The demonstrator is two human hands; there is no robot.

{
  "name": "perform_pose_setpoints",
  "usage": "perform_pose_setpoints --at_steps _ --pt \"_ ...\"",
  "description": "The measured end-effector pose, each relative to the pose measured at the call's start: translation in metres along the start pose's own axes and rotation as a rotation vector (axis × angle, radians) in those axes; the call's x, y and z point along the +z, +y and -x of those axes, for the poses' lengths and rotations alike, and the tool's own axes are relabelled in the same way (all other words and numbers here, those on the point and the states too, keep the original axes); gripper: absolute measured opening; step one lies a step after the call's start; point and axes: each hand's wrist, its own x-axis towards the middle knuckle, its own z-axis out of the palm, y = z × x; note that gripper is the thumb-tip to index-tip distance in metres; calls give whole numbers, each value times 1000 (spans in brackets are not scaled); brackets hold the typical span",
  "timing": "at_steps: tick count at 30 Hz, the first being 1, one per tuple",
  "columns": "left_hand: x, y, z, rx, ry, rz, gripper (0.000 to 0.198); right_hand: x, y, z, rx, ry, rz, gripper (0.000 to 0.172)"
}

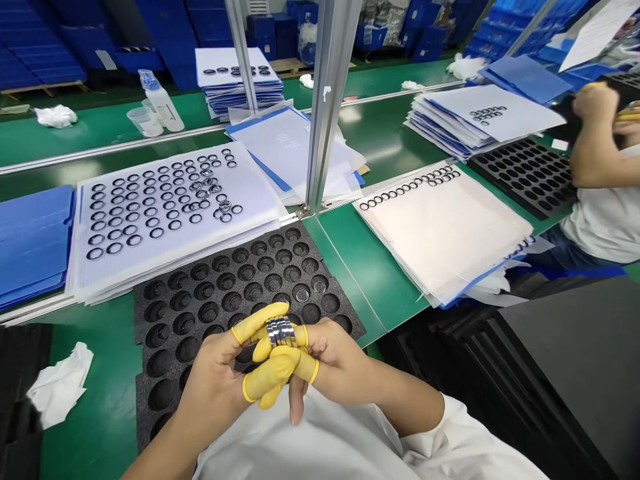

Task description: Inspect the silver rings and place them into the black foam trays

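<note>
The left hand [220, 370] and the right hand [333, 357] are at the near side of the black tray [145, 379]. Their yellow-tipped fingers are close together, holding a little stack of shiny rings [281, 332] there. Behind the tray, to the left, dark rings [157, 233] lie on a white sheet [255, 188]. A crumpled tissue [60, 383] lies left of the tray.

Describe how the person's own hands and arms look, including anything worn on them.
The left hand and right hand both wear smooth yellow finger cots with rolled rims on several digits; palms are uncovered. The right arm has a loose, short white sleeve above a bare forearm; the left sleeve is out of view.
</note>
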Motion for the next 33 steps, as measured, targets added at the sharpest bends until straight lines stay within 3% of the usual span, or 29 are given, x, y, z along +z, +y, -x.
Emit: perform_pose_setpoints --at_steps 6,13,18,21,23,26,29,33 --pt "-4 -3 6 94 -18 -112 51 -14 -8 -1 129 -112 -178 64" --pt "-5 4 8 290 -77 -150 58 -47 -18 -8 275 -467 -184 55" --pt "-9 2 9 351 -100 -94 41 -66 -17 -30 373 -714 -133 57" --pt "-9 0 14 322 -9 -87 28 -74 -16 -45 419 -900 -136 59" --pt "-6 -1 17 283 99 -68 30 -78 -13 -53 439 -980 -142 56" --pt "-1 -2 18 358 151 -1 44 -82 -2 -61 443 -1050 -192 56" --pt "2 -1 14 524 97 8 52 -84 12 -67 379 -1088 -273 56" --pt "3 -10 14 564 12 -108 50 -85 20 -71 332 -1119 -309 49"
